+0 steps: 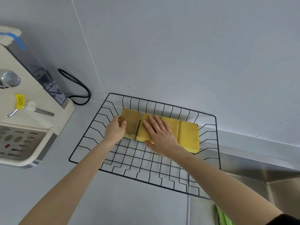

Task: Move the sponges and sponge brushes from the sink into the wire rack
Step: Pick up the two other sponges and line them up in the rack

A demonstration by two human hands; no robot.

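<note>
A black wire rack [90, 132] sits on the grey counter against the wall. Several sponges lie in a row along its back. My left hand [115, 129] grips the leftmost one, a brownish-olive sponge [132, 122], thumb on top and fingers round its left edge. Flat on the yellow sponge [142, 133] beside it rests my right hand [160, 135], fingers spread, thumb at the sponge's front edge. Two more yellow sponges [189, 135] lie to the right, touching each other. No sponge brush is in view.
A cream water dispenser [29, 111] with a drip tray stands at the left, its black cable [78, 88] looping by the wall. The steel sink [267, 172] is at the right, beside the rack. Something green [223, 216] shows at the bottom edge.
</note>
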